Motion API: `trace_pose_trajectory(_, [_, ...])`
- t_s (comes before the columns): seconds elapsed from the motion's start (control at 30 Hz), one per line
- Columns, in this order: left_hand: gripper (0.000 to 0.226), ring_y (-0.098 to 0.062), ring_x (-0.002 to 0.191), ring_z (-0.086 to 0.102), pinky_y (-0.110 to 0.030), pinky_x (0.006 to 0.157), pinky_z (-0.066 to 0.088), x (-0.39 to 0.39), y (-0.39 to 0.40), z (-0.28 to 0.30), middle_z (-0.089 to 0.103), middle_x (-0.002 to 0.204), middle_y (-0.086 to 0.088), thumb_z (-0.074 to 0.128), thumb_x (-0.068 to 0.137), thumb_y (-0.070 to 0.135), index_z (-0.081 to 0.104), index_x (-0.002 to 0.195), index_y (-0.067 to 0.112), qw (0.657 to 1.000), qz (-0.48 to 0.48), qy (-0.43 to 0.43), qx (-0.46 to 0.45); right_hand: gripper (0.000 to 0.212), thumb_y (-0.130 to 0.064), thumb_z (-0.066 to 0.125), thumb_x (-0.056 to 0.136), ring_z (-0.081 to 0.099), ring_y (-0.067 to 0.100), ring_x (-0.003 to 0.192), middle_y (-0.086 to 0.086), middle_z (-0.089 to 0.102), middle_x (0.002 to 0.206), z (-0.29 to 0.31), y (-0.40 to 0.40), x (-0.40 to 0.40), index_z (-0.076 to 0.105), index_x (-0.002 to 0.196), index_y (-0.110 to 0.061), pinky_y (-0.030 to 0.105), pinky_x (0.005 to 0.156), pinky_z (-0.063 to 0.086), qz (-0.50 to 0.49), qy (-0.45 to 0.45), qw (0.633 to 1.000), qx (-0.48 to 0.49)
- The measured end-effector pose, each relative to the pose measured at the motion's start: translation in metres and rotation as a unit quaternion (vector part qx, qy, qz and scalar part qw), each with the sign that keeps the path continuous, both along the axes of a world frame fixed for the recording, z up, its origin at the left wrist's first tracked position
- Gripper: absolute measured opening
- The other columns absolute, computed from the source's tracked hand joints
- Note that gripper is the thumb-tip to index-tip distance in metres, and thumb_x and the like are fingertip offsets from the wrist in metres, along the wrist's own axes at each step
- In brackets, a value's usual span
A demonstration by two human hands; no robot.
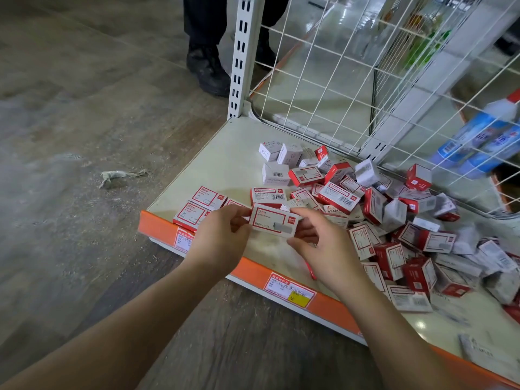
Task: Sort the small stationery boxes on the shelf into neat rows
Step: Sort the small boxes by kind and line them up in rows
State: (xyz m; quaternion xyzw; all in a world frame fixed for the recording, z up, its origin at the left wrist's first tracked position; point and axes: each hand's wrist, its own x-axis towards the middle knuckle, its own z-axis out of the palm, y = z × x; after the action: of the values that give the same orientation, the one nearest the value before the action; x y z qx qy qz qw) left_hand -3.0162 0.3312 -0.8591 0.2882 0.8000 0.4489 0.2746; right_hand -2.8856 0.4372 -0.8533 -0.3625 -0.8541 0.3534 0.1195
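L hand point(225, 235) and R hand point(318, 243) together hold one flat white cardboard staple box with red border point(274, 222), label up, just above the front edge of the cream metal shelf point(225, 153); L fingertips pinch its left end, R thumb and fingers pinch its right end. Just left, two matching red-and-white boxes point(201, 208) lie flat side by side w/ a third partly hidden behind L hand. Right and behind: a loose jumbled heap of red-and-white boxes point(394, 220). Orange price strip point(253, 266) runs along shelf front. White wire grid panel point(365, 66) stands at back. A person's dark shoe point(208, 68) on the floor beyond.
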Motion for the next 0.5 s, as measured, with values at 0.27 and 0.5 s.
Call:
trace_pose_trajectory(0.27, [0.031, -0.003, 0.086, 0.054, -0.004, 0.055, 0.043, 0.004, 0.001, 0.002, 0.055, 0.093, 0.015, 0.049, 0.094, 0.014, 0.058, 0.123, 0.016, 1.000, -0.016, 0.003, -0.013, 0.049, -0.011, 0.062, 0.086, 0.055, 0.007, 0.105, -0.005, 0.061, 0.114, 0.002, 0.002, 0.006, 0.047, 0.132, -0.022, 0.023, 0.092, 0.047, 0.022, -0.016, 1.000, 0.009])
trace_pose_trajectory(0.5, [0.030, -0.007, 0.096, 0.055, -0.011, 0.075, 0.043, 0.019, 0.005, 0.001, 0.058, 0.102, 0.010, 0.048, 0.094, 0.016, 0.056, 0.124, 0.018, 0.997, -0.067, 0.038, -0.024, 0.047, -0.010, 0.062, 0.086, 0.055, 0.002, 0.098, -0.017, 0.057, 0.102, 0.010, 0.007, 0.031, 0.049, 0.130, -0.025, 0.011, 0.081, 0.043, 0.013, -0.036, 0.999, 0.001])
